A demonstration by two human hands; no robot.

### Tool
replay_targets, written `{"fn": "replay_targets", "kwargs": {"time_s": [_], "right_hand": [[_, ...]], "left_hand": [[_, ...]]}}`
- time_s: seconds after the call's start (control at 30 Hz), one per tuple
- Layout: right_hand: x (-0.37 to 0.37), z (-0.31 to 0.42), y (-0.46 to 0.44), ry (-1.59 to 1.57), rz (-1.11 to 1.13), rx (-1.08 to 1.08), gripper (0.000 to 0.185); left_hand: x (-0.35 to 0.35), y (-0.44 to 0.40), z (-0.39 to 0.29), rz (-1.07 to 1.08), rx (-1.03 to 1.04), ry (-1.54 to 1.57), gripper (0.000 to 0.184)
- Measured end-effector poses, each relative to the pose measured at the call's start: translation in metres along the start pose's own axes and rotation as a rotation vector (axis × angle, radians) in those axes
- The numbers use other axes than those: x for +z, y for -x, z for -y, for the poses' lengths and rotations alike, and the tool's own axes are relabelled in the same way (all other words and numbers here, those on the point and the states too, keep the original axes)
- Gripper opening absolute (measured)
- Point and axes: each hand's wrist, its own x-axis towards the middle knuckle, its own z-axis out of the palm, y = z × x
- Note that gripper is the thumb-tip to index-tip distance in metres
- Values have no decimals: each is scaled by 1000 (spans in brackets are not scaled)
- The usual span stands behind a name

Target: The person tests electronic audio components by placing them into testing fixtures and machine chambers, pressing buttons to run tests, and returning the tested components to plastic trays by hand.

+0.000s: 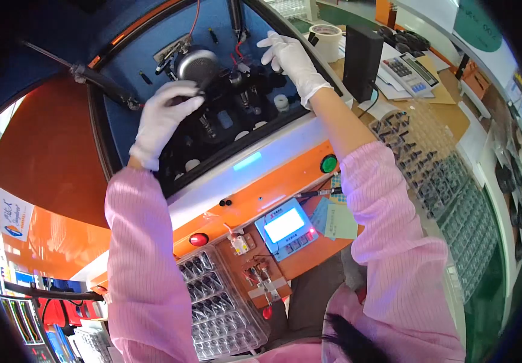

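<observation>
My left hand [167, 118], in a white glove, reaches into the open blue-lined box [116, 103]. Its thumb and fingers come together at a small dark thing whose kind I cannot make out. Just beyond them is a round silver speaker-like part [197, 64] with a perforated face. At the box's right side my right hand [290, 59], also gloved, holds nothing that shows; its fingers are apart and slightly bent. Between the hands stand dark fixtures and a white round knob [281, 103] on the black base.
A blue device with a lit screen [284, 224] sits in front of the orange panel, near a green button [328, 163] and a red button [198, 239]. Clear trays of small black parts lie at left [224, 320] and right [466, 224]. A calculator [410, 74] lies beyond.
</observation>
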Motion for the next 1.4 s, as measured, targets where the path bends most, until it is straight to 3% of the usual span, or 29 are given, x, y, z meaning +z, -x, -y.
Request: {"fn": "replay_targets", "kwargs": {"time_s": [0.03, 0.13, 0.17, 0.27, 0.3, 0.4, 0.43, 0.53, 0.57, 0.67, 0.83, 0.93, 0.97, 1.07, 1.1, 1.2, 1.23, 1.33, 1.37, 1.4], "right_hand": [[0, 2, 1, -3, -8, 22, 42], [-1, 2, 2, -5, -6, 7, 43], [-1, 2, 2, -10, -11, 0, 43], [-3, 2, 2, -46, 5, 13, 43], [-3, 2, 1, -61, 7, 18, 43], [-3, 2, 1, -49, 14, 10, 43], [-3, 2, 1, -39, 17, 8, 43], [-4, 2, 0, -39, 15, 1, 43], [-4, 2, 0, -36, 15, -1, 43], [-4, -1, -1, -8, 27, -4, 43], [-5, -3, 2, 8, 36, -19, 44], [-4, -2, 1, 9, 30, -16, 44], [-4, -3, 1, 12, 30, -15, 44], [-4, -5, 1, 29, 37, -31, 44], [-4, -6, 0, 37, 39, -42, 45], [-5, -3, 5, 29, 44, -32, 45], [-5, -2, 5, 25, 45, -30, 45], [-5, -2, 3, 47, 39, -46, 46], [-5, -3, 3, 55, 36, -54, 46], [-4, -4, 2, 50, 40, -51, 46]], "left_hand": [[6, -9, 0, -7, -3, -3, 17], [23, -27, 0, 364, -231, 108, 18], [23, -29, 6, 362, -237, 103, 18], [16, -23, 23, -16, -310, 597, 17], [9, -20, 27, -16, -313, 589, 17], [-6, -11, 18, -383, -445, 777, 24], [-8, -7, 16, -379, -444, 771, 24], [-9, 7, 16, -144, -546, 243, 25], [-9, 8, 19, -143, -547, 238, 25], [-4, 9, 26, -112, -384, -152, 18], [-4, 1, 7, -82, -459, -276, 14], [-4, -3, 2, 15, -163, -728, 16], [-8, -6, -1, 18, -167, -727, 16], [-25, -26, -8, 343, -111, -684, 16], [-28, -34, -6, 342, -114, -682, 16], [-36, -62, 8, 596, -216, -475, 11], [-37, -67, 11, 592, -220, -473, 11], [-37, -77, 17, 699, -528, -417, 23], [-33, -77, 8, 698, -532, -420, 23], [-26, -75, -1, 668, -592, -571, 26]]}}
